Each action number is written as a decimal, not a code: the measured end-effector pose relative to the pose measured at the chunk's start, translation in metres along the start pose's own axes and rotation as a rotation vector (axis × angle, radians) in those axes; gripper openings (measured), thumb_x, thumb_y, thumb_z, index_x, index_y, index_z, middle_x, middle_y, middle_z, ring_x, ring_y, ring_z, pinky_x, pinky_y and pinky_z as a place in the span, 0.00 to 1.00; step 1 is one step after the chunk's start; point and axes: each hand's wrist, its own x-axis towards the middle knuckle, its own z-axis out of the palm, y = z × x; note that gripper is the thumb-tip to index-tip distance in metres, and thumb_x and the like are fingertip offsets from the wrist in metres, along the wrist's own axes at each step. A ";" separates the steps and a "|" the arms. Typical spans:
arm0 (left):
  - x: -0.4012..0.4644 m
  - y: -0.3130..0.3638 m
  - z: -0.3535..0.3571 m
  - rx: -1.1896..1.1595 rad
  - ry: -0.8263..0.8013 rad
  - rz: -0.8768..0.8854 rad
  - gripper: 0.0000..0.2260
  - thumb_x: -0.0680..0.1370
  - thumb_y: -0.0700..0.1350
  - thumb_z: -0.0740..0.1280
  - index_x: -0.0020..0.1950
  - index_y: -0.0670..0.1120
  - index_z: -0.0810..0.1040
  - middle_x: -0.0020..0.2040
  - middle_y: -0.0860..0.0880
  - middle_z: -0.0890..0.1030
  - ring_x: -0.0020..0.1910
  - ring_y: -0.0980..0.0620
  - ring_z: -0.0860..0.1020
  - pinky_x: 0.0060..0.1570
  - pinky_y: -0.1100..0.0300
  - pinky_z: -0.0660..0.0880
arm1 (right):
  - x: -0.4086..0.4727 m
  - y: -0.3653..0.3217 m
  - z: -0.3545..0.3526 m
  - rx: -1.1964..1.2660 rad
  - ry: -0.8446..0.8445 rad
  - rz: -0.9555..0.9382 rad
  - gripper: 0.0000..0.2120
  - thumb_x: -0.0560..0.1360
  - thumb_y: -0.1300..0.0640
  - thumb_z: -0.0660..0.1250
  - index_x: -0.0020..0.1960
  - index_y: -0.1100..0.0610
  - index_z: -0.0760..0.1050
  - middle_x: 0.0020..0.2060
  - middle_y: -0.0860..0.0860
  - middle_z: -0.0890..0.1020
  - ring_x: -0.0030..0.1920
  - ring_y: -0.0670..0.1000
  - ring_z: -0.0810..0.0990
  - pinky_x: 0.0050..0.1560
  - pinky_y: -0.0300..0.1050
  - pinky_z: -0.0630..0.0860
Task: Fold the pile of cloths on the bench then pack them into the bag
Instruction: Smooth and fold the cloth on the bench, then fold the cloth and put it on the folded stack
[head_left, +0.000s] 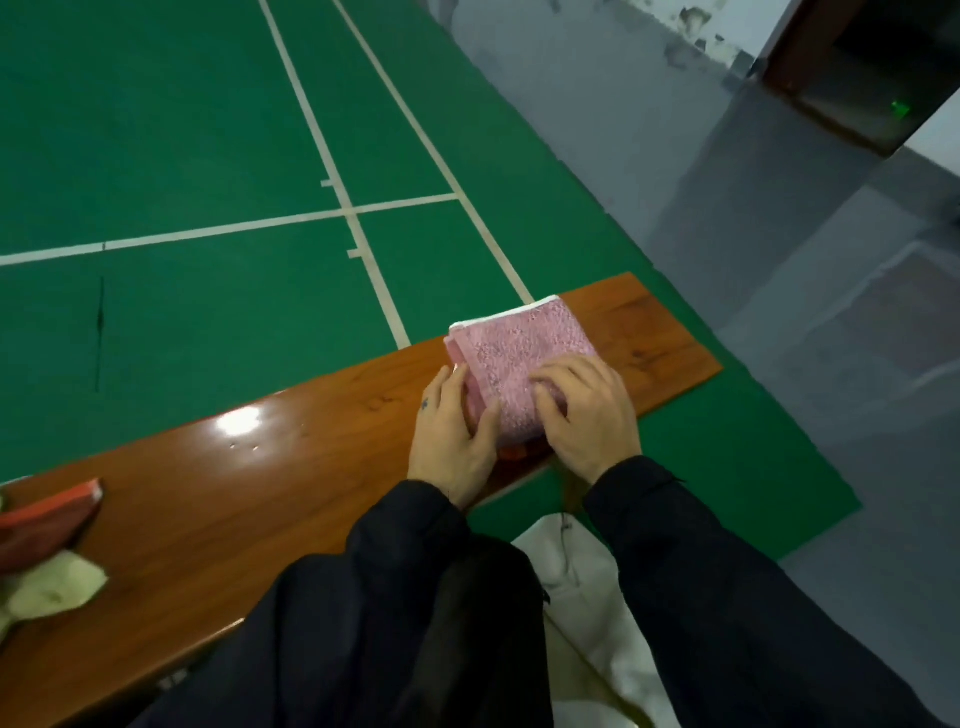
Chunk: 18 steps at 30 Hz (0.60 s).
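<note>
We look down on a glossy wooden tabletop (291, 467) that runs across a green court floor (156, 130) marked with white lines. A folded pink cloth (524, 358), with a white edge showing at its far side, lies near the right end of the tabletop. Our left hand (452, 436) rests at the cloth's left edge, its grip curled there, the thumb lying over the near fold. Our right hand (587, 410) lies on top of the cloth, its grip bent at the knuckles and pressing down; it covers the cloth's near right corner. At the far left, well apart, sit a red cloth (47, 525) and a cream cloth (52, 587), both unfolded and cut off by the frame. A white bag (576, 587) shows below the tabletop, between our dark sleeves (727, 597).
</note>
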 end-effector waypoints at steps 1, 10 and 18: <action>-0.004 0.003 -0.008 0.017 0.005 -0.011 0.26 0.81 0.52 0.64 0.77 0.45 0.64 0.77 0.44 0.66 0.77 0.49 0.59 0.76 0.48 0.59 | -0.002 -0.012 -0.002 0.004 0.019 -0.025 0.07 0.78 0.54 0.66 0.52 0.53 0.82 0.52 0.49 0.83 0.57 0.51 0.77 0.63 0.50 0.71; -0.054 -0.006 -0.092 0.082 0.063 -0.070 0.12 0.82 0.47 0.63 0.61 0.45 0.80 0.59 0.47 0.81 0.57 0.49 0.78 0.60 0.54 0.75 | -0.021 -0.116 0.004 0.167 -0.170 -0.017 0.09 0.81 0.51 0.64 0.52 0.53 0.82 0.51 0.48 0.81 0.54 0.49 0.75 0.57 0.47 0.72; -0.128 -0.045 -0.206 0.042 0.264 -0.163 0.07 0.81 0.48 0.64 0.46 0.52 0.81 0.43 0.56 0.83 0.45 0.53 0.81 0.50 0.57 0.78 | -0.025 -0.237 0.030 0.309 -0.274 -0.175 0.08 0.82 0.51 0.64 0.52 0.50 0.81 0.50 0.47 0.82 0.53 0.50 0.78 0.55 0.49 0.75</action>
